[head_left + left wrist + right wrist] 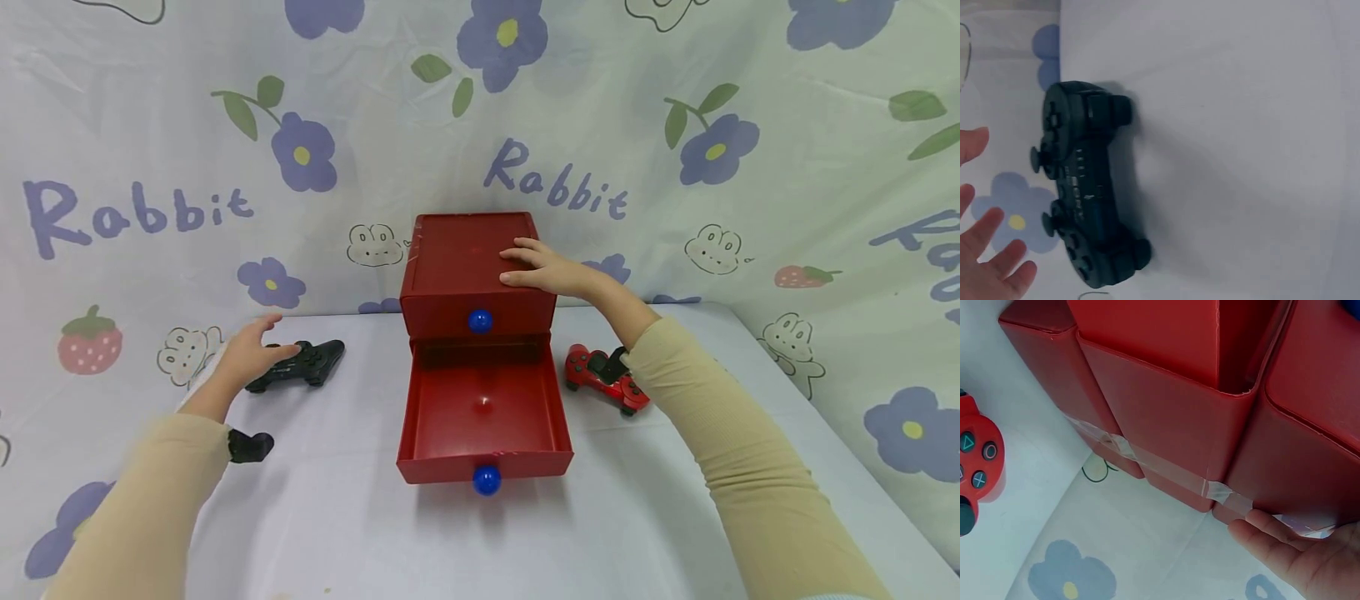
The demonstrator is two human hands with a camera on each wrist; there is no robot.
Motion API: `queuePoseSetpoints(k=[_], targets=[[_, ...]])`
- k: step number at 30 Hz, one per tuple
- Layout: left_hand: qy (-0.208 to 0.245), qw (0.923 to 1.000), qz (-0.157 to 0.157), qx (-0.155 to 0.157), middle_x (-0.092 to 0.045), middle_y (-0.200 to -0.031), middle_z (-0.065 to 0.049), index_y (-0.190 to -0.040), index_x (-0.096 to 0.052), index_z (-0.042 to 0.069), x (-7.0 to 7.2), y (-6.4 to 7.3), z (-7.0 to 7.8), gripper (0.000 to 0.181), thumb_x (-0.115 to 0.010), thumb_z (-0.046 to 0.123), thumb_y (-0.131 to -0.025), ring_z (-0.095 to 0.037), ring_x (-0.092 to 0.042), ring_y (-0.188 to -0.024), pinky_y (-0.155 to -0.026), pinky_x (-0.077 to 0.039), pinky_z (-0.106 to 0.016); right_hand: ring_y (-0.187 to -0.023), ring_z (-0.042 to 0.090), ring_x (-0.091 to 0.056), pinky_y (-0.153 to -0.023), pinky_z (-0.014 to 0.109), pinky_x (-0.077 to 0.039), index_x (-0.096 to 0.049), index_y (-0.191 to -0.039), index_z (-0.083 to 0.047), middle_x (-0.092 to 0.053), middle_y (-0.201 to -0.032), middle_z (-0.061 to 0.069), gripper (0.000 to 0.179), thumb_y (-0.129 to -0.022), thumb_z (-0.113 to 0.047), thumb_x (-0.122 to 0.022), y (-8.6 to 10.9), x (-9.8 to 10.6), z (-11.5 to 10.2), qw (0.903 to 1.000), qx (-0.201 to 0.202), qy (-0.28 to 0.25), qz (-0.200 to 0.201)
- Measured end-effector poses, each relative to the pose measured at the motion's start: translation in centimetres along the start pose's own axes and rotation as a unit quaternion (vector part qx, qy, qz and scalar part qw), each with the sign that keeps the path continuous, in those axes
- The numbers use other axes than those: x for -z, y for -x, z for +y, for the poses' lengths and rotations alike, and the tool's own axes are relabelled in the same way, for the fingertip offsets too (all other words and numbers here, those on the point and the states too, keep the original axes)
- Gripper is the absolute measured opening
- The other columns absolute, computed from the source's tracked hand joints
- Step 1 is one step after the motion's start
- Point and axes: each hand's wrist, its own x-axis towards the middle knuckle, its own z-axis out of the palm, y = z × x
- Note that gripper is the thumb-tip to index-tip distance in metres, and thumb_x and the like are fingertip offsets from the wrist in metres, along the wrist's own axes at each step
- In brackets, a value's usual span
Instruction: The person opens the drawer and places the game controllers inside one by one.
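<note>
Head view, nearest first: lower drawer (465, 425) of the red cabinet (465, 250), slid out over the white surface (322, 517), blue knob (487, 481) in front. To the drawer's right, red controller (617, 392), partly behind the right sleeve (712, 433). To the left, black controller (305, 365) on the surface, left grip (251, 357) at its left end, fingers loosely spread, nothing held, no contact visible in the left wrist view. For a sound hold, probably best to close over the body, thumb and fingers on opposite sides, sparing the thumbsticks (1049, 224). Beyond, right grip (551, 271) on the cabinet's top near the right edge, fingers extended, nothing grasped; light, even pressure advisable against tipping or sliding. Farthest back, flower-and-rabbit cloth (367, 142)
</note>
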Motion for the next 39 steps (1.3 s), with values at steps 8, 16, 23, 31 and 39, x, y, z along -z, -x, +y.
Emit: queuePoseSetpoints(k=[8, 16, 23, 31, 39], targets=[[-0.051, 0.9982, -0.01, 0.029, -0.025, -0.136, -0.037, -0.138, -0.023, -0.008, -2.6, -0.6, -1.8, 0.085, -0.062, 0.042, -0.081, -0.064, -0.023, -0.113, -0.09, -0.023, -0.067, -0.14, 0.029, -0.001, -0.109, 0.053, -0.017, -0.031, -0.143, -0.014, -0.003, -0.153, 0.005, 0.061, -0.09, -0.037, -0.051, 0.0, 0.0, 0.0, 1.0, 0.003, -0.003, 0.001], [-0.042, 0.9983, 0.0, 0.041, -0.018, -0.142, -0.033, -0.138, -0.022, -0.009, -3.9, -0.6, -2.4, 0.097, -0.061, 0.056, -0.078, -0.065, -0.013, -0.119, -0.093, -0.014, -0.069, -0.139, 0.029, -0.001, -0.108, 0.053, -0.017, -0.03, -0.143, -0.013, -0.002, -0.153, 0.005, 0.061, -0.091, -0.037, -0.05, 0.1, 0.1, -0.1, 1.0, 0.002, -0.005, -0.004], [-0.049, 0.9964, -0.021, 0.066, -0.006, -0.145, -0.031, -0.14, -0.019, -0.006, -3.7, -0.5, -2.3, 0.101, -0.059, 0.062, -0.076, -0.064, -0.005, -0.122, -0.09, -0.013, -0.072, -0.14, 0.028, 0.0, -0.109, 0.054, -0.015, -0.029, -0.144, -0.014, -0.002, -0.154, 0.005, 0.061, -0.091, -0.038, -0.049, -0.1, 0.2, 0.0, 1.0, 0.003, 0.004, -0.006], [-0.077, 0.9947, -0.032, 0.061, -0.011, -0.141, -0.031, -0.138, -0.027, -0.003, -3.6, 0.0, -2.4, 0.098, -0.057, 0.065, -0.075, -0.062, -0.009, -0.119, -0.082, -0.02, -0.074, -0.14, 0.029, 0.001, -0.109, 0.054, -0.014, -0.028, -0.144, -0.014, 0.0, -0.154, 0.005, 0.061, -0.091, -0.038, -0.048, 0.1, 0.3, -0.2, 0.9999, 0.002, 0.001, -0.011], [-0.133, 0.9899, -0.034, 0.033, -0.026, -0.129, -0.037, -0.134, -0.035, 0.003, -3.8, 0.6, -3.6, 0.09, -0.063, 0.063, -0.072, -0.058, -0.023, -0.111, -0.079, -0.03, -0.069, -0.14, 0.029, -0.001, -0.109, 0.053, -0.016, -0.029, -0.143, -0.014, -0.002, -0.153, 0.006, 0.061, -0.091, -0.037, -0.049, 0.2, 0.1, -0.3, 1.0, 0.0, 0.002, -0.005]])
